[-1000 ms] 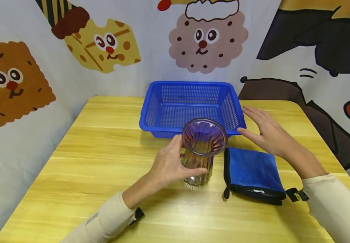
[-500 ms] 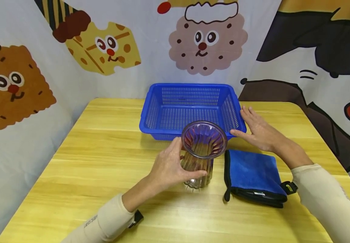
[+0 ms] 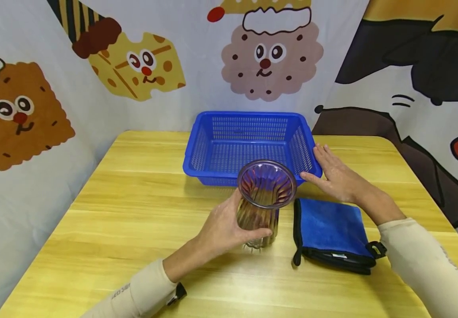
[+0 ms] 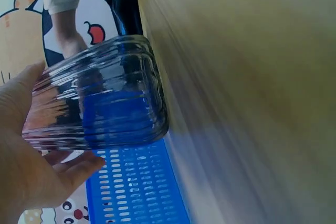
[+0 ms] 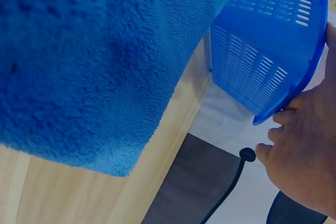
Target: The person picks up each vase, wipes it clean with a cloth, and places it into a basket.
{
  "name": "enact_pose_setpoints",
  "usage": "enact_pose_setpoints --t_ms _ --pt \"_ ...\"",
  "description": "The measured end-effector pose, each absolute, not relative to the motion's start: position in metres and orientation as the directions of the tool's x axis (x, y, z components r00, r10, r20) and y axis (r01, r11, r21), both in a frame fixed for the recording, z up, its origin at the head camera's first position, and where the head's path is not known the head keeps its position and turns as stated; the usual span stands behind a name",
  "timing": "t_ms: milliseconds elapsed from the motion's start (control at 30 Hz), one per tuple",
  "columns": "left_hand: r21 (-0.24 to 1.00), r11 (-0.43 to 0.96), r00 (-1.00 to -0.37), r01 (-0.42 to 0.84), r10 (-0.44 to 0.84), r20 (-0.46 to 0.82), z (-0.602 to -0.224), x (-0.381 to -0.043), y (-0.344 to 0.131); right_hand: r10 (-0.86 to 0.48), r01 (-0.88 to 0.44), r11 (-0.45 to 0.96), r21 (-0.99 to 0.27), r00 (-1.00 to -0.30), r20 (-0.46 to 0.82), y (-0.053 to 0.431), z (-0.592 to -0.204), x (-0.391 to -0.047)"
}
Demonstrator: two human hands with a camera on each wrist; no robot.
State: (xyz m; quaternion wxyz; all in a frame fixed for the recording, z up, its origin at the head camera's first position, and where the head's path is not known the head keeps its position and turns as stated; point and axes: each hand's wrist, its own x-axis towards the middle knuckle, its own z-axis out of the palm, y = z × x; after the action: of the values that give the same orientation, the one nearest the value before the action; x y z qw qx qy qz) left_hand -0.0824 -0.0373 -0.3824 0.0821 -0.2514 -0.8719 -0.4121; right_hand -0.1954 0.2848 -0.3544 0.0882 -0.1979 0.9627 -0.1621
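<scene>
A ribbed glass vase (image 3: pixel 267 187) with a flared, purple-tinted mouth stands upright in the middle of the wooden table. My left hand (image 3: pixel 221 225) grips its side, thumb across the front and fingers behind, partly hidden by the glass. In the left wrist view the vase (image 4: pixel 105 98) lies sideways across the picture, its base close to the tabletop. Behind it is a blue perforated plastic basket (image 3: pixel 209 171). At the basket's front right corner rests my right hand (image 3: pixel 338 179), fingers fairly straight along the side rim and thumb at the front rim.
A folded blue plush cloth (image 3: pixel 332 223) with black edging lies right of the vase, just below my right hand. The wooden table (image 3: pixel 113 212) extends to both sides. A cartoon-printed curtain (image 3: pixel 205 66) hangs behind and along the sides.
My right hand has come left from beside the basket onto its front right corner. My left hand keeps its grip on the vase, which stays in place.
</scene>
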Motion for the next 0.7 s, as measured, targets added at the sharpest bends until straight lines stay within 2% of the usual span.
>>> enact_pose_setpoints --t_ms 233,467,700 --pt "0.738 0.444 -0.839 0.509 0.445 0.311 -0.375 -0.093 -0.038 -0.392 -0.340 0.874 -0.348 -0.916 -0.088 0.288 -0.358 -0.193" --pt "0.819 0.374 -0.871 0.435 0.403 0.279 -0.371 -0.098 -0.052 -0.398 -0.343 0.867 -0.361 -0.913 -0.088 0.283 -0.360 -0.195" --pt "0.748 0.437 -0.857 0.499 0.378 0.350 -0.358 -0.100 -0.075 -0.384 -0.330 0.871 -0.364 -0.919 -0.086 0.284 -0.357 -0.193"
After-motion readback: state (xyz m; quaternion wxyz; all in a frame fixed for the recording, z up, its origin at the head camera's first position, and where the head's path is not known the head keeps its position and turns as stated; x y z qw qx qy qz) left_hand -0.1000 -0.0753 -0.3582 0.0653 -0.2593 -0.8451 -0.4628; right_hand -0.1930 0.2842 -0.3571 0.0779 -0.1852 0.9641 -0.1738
